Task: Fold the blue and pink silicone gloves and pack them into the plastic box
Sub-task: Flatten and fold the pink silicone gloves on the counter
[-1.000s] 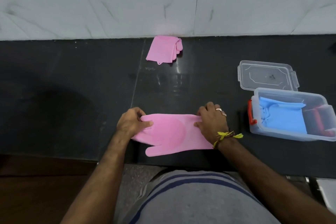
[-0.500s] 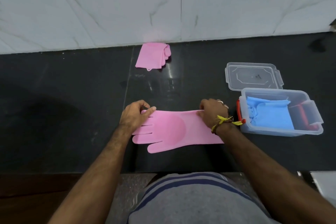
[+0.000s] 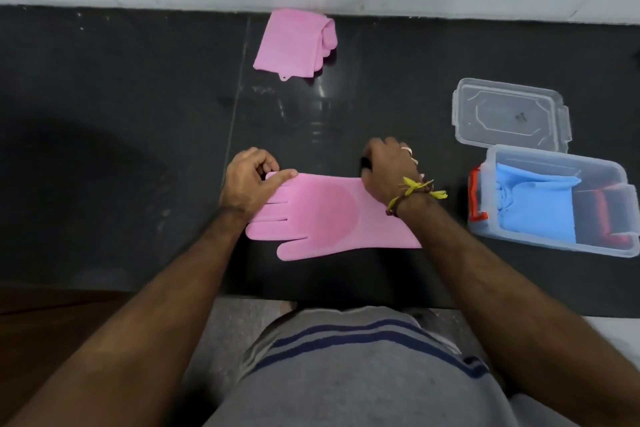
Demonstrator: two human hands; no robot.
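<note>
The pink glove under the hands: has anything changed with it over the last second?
Barely. The flat pink glove lies spread as before, left hand still pinching its fingertips, right hand still holding the cuff. The folded pink glove, plastic box with blue gloves and lid stayed put.

Matt pink silicone glove (image 3: 325,215) on glossy black stone counter (image 3: 138,114), clear plastic box (image 3: 554,204)

2 pink gloves (image 3: 325,215), blue gloves (image 3: 535,204) in clear box (image 3: 554,243) with seemingly red latches (image 3: 475,196), black counter (image 3: 104,114), grey navy-striped shirt (image 3: 346,374)
</note>
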